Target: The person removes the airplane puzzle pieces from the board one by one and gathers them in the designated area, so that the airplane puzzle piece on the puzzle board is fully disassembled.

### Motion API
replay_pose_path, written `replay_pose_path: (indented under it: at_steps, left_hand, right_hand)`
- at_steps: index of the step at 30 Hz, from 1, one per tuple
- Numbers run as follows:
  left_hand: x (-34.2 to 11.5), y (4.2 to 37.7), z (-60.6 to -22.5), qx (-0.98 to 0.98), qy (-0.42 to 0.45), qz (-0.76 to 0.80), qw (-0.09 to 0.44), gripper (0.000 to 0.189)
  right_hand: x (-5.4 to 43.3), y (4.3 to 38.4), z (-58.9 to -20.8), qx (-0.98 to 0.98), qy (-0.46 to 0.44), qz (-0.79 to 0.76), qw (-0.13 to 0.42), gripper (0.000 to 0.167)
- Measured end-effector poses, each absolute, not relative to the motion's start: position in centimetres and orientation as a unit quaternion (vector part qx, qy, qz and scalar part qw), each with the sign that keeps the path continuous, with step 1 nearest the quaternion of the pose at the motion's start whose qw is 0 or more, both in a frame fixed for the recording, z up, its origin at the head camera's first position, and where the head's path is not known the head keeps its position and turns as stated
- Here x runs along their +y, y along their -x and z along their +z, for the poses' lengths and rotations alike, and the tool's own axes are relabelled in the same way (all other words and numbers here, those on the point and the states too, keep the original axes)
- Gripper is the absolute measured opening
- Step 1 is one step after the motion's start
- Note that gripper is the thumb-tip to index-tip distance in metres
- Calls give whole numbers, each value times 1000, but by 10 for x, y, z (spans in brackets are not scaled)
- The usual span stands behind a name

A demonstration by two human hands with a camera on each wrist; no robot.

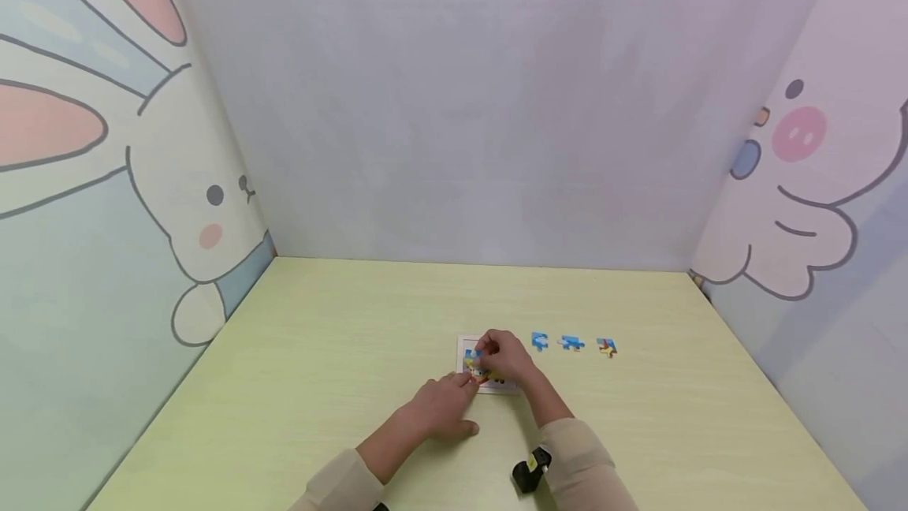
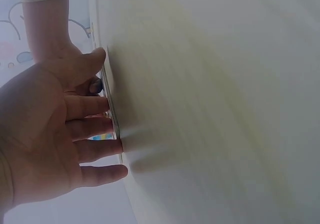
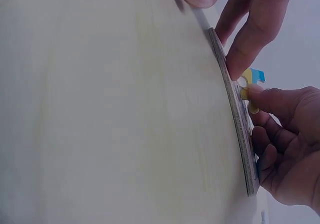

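A small jigsaw puzzle in a pale frame (image 1: 500,390) lies on the table in front of me, partly filled and largely covered by my hands. My right hand (image 1: 506,355) is over it, pinching a yellow-and-blue puzzle piece (image 3: 256,76) between thumb and fingers; the piece stands tilted up from the board in the right wrist view. With fairly straight, spread fingers, my left hand (image 1: 445,407) rests at the frame's near left corner. Its thumb points off toward the right. In the left wrist view the fingertips (image 2: 118,172) reach the board's thin edge.
Three loose puzzle pieces lie in a row right of the frame: a blue one (image 1: 539,341), another blue one (image 1: 571,343) and a red, yellow and blue one (image 1: 607,348). A grey wall (image 1: 454,117) backs the pale wooden table (image 1: 340,322); cartoon panels flank it.
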State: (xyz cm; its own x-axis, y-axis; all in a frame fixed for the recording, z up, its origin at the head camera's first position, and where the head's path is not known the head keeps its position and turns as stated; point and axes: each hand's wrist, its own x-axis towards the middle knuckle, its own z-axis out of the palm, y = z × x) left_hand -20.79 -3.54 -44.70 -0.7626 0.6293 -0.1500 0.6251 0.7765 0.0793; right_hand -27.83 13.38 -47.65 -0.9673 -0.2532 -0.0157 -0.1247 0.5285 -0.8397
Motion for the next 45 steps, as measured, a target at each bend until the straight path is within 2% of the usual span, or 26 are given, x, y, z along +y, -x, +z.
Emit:
replay_pose_path:
  at_steps: [9, 16, 25, 29, 37, 45]
  left_hand:
    - [-33, 209, -447, 940, -326, 31, 92, 63]
    - [-36, 209, -450, 942, -318, 33, 101, 65]
    - [-40, 213, -455, 936, -326, 80, 105, 61]
    - [-40, 217, -457, 935, -330, 90, 98, 58]
    - [-43, 216, -459, 935, -323, 105, 101, 58]
    - [-42, 208, -452, 937, -329, 96, 66, 58]
  right_hand:
    - [144, 275, -467, 819, 114, -559, 57, 9]
    - [140, 258, -439, 803, 127, -578, 61, 11]
    - [164, 258, -463, 824, 120, -552, 51, 11]
    - [177, 253, -459, 828, 121, -547, 33, 11]
    - [186, 235, -442, 821, 111, -559, 34, 12]
    - [202, 240, -465, 828, 65, -556, 36, 15]
